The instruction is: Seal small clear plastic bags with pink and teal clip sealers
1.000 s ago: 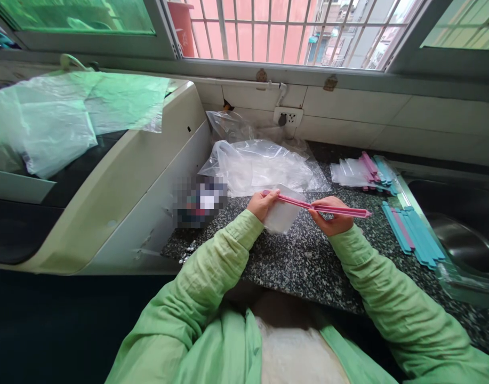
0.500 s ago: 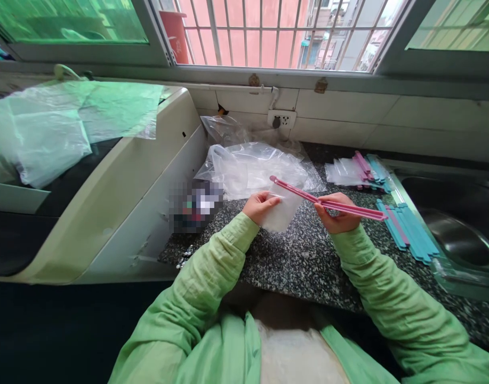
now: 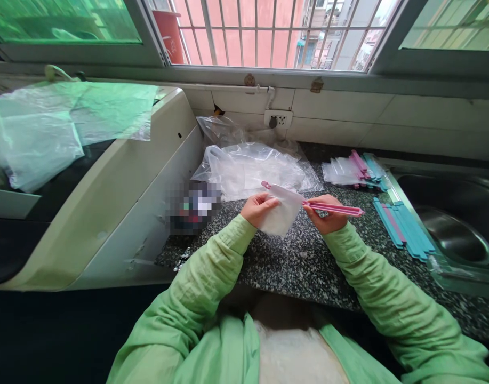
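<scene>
My left hand (image 3: pixel 258 210) pinches the left side of a small translucent plastic bag (image 3: pixel 282 216) above the counter. Between thumb and fingers of my right hand (image 3: pixel 327 216) is a long pink bag sealing clip (image 3: pixel 336 208). The clip's far end shows at the bag's upper left corner, and its middle runs along the top edge, behind or under the plastic. To the right lie several blue sealing clips and a pink one (image 3: pixel 406 229). Behind them sits a pile of small clear bags (image 3: pixel 342 172) with pink and blue clips.
A heap of large clear plastic bags (image 3: pixel 256 165) lies at the back of the speckled counter (image 3: pixel 292 266). On the right is a steel sink (image 3: pixel 452 229). A cream-coloured machine (image 3: pixel 148 160) flanks the left side; a blurred-out object (image 3: pixel 193 208) sits beside it.
The pink clip has moved left and now lies along the bag's top edge. My right hand has come closer to my left hand. The view has shifted slightly.
</scene>
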The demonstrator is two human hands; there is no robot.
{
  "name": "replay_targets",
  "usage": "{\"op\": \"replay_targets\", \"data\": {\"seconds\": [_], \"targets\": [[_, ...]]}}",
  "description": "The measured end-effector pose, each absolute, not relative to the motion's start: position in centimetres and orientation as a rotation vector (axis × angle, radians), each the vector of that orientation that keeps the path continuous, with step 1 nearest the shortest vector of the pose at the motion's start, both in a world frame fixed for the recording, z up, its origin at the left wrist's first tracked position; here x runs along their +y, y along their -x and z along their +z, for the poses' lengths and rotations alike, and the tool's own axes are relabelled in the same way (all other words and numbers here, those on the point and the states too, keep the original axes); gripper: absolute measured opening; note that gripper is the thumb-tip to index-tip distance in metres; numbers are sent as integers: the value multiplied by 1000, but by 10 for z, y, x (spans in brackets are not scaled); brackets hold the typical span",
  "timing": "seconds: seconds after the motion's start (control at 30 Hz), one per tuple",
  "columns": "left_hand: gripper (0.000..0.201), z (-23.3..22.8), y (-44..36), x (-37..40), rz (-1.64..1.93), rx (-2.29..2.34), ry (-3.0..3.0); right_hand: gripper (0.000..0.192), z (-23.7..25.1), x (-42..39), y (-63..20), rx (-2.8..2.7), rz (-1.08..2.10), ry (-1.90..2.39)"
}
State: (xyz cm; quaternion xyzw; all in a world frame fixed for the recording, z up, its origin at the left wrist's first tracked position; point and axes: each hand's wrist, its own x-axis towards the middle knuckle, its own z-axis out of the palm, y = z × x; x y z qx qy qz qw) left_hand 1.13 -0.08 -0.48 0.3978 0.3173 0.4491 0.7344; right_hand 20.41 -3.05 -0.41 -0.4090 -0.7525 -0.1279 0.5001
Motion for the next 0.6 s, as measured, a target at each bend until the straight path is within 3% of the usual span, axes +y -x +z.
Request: {"op": "replay_targets", "data": {"seconds": [0.6], "targets": [[43, -7, -17, 2, 1002, 761, -732, 5, 0, -39, -200, -1864, -249, 941]]}}
